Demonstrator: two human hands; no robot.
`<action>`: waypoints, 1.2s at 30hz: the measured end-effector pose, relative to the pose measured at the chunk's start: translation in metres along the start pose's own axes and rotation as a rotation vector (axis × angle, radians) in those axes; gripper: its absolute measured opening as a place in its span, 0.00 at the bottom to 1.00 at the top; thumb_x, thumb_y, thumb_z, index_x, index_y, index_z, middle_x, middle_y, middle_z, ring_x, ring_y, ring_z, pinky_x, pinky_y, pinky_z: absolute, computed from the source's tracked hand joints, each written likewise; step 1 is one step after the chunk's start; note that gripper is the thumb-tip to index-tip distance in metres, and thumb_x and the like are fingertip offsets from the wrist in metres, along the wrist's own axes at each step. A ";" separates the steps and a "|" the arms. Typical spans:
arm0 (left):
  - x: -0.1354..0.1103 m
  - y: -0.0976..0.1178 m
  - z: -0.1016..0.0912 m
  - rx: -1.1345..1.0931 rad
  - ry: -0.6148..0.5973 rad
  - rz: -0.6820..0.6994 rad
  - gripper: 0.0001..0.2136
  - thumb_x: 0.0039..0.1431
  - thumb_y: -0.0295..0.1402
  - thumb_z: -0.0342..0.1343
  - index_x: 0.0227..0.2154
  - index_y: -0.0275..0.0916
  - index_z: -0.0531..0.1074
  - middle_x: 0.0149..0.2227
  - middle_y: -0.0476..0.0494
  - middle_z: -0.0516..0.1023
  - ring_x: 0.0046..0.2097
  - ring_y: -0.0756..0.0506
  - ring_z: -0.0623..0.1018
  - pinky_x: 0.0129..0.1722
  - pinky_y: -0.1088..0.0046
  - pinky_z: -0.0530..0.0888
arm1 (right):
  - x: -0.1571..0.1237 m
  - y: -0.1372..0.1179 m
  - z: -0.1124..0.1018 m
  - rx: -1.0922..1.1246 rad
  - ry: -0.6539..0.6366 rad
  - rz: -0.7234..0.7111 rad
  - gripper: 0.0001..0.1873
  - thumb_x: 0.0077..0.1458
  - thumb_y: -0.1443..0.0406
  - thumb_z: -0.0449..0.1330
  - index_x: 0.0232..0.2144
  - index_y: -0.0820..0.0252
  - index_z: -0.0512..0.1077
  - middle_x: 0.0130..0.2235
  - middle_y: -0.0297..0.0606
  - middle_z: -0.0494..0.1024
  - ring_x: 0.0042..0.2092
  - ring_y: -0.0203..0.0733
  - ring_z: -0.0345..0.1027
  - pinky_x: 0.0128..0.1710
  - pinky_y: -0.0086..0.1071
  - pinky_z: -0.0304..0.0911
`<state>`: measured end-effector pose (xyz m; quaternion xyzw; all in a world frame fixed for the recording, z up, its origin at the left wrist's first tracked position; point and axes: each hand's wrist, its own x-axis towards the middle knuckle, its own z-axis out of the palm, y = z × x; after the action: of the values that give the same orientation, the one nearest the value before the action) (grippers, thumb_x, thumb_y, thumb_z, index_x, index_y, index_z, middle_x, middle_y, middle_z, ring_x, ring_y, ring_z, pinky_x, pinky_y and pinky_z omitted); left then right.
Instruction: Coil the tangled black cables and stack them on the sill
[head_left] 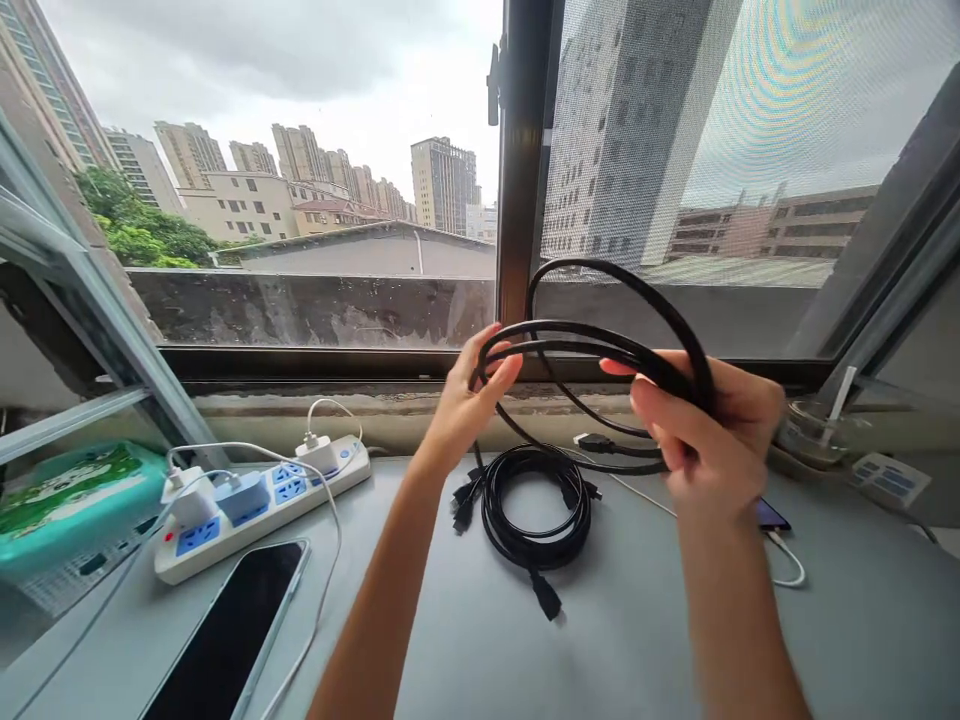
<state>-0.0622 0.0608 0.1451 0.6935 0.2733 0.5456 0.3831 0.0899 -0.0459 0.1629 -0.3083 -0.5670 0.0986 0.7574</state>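
Above the table, a thick black cable (592, 332) hangs in loose loops between my two hands. My right hand (712, 430) is closed round several strands of it, with the thumb on the near side. At the left end of the loops, the cable bends round between the thumb and fingers of my left hand (472, 390), which grips it lightly. One black plug (595, 443) shows just left of my right hand. On the table below lies a coiled bundle of black cables (536, 555), with plug ends sticking out at its left and front.
To the left are a white power strip (262, 525) with chargers, a phone (232, 630) and a green-and-white box (75, 520). Behind my right hand lie another device (772, 515) and a glass container (817, 435). A window frame (520, 200) borders the table's back.
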 end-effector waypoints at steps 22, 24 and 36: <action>-0.014 0.030 0.007 0.116 0.242 0.016 0.22 0.47 0.43 0.60 0.11 0.38 0.55 0.13 0.55 0.49 0.17 0.57 0.49 0.16 0.75 0.46 | 0.016 0.019 -0.010 -0.523 -0.160 0.023 0.30 0.45 0.64 0.64 0.53 0.51 0.67 0.37 0.33 0.76 0.31 0.35 0.69 0.23 0.26 0.63; -0.019 0.037 0.014 0.233 0.221 0.107 0.22 0.49 0.40 0.58 0.10 0.37 0.54 0.15 0.54 0.47 0.20 0.56 0.49 0.18 0.75 0.47 | 0.011 0.012 -0.003 -0.430 -0.274 0.086 0.28 0.47 0.63 0.64 0.53 0.50 0.67 0.31 0.30 0.75 0.27 0.33 0.66 0.22 0.26 0.61; -0.017 0.011 0.042 0.217 -0.030 -0.266 0.18 0.53 0.43 0.52 0.14 0.37 0.66 0.15 0.49 0.68 0.17 0.50 0.70 0.16 0.76 0.63 | 0.012 -0.017 -0.025 -0.133 0.260 0.152 0.13 0.43 0.63 0.69 0.35 0.51 0.78 0.15 0.26 0.67 0.12 0.29 0.53 0.08 0.26 0.38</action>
<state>-0.0262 0.0312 0.1404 0.6964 0.4141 0.4471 0.3790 0.1135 -0.0623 0.1782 -0.4099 -0.4447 0.0774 0.7926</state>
